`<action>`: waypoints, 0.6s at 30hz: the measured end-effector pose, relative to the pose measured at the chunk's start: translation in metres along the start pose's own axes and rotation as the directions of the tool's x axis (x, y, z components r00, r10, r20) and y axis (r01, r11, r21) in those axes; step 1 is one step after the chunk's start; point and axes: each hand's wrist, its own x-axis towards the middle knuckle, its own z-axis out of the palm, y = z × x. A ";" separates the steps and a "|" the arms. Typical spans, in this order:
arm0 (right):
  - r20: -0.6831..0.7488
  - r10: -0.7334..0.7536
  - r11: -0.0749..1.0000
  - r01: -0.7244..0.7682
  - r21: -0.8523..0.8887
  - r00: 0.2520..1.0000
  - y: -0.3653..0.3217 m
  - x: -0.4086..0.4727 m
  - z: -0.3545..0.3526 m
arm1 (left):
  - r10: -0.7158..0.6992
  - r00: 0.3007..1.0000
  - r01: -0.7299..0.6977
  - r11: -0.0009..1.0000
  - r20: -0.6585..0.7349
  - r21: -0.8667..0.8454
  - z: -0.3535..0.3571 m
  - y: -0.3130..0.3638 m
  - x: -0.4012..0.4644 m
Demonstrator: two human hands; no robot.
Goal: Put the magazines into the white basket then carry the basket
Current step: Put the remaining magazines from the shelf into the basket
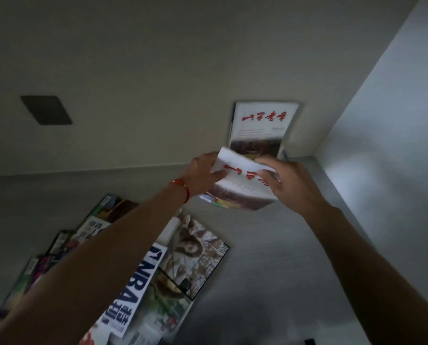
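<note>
You're still gathering: your left hand [203, 174] and right hand [286, 181] both clamp one red-lettered magazine [242, 185]. No basket is in view, so find it next.

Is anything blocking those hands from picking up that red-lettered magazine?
No. The left hand and right hand both grip the red-lettered magazine already. The white basket is out of view, so that path cannot be judged.

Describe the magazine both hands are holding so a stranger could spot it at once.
Follow the grey surface to its far corner by the wall. There the left hand and right hand grip a white magazine with red lettering. Unlike its upright twin leaning against the wall behind, it is lifted and bent.
</note>
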 end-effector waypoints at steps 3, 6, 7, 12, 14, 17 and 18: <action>0.010 0.129 0.992 -0.129 0.015 0.992 0.034 0.004 -0.023 | -0.055 0.998 0.051 0.994 -0.042 -0.099 0.019 0.014 0.013; -0.002 0.337 0.922 -0.330 0.202 0.941 0.079 0.001 -0.049 | -0.091 0.985 0.068 0.986 -0.147 -0.155 0.031 0.032 0.029; 0.001 0.388 0.890 -0.375 0.260 0.922 0.095 0.000 -0.056 | -0.100 0.982 0.070 0.981 -0.160 -0.182 0.034 0.037 0.037; 0.033 0.405 0.833 -0.384 0.398 0.914 0.157 0.025 -0.073 | -0.171 0.948 0.124 0.975 -0.268 -0.184 0.047 0.065 0.078; -0.011 0.398 0.840 -0.360 0.406 0.917 0.176 0.046 -0.073 | -0.250 0.922 0.162 0.943 -0.296 -0.291 0.049 0.071 0.097; -0.109 0.363 0.892 -0.311 0.329 0.925 0.198 0.079 -0.069 | -0.347 0.903 0.216 0.878 -0.255 -0.427 0.053 0.073 0.122; -0.133 0.358 0.898 -0.302 0.321 0.924 0.204 0.090 -0.068 | -0.373 0.895 0.233 0.859 -0.246 -0.456 0.055 0.072 0.130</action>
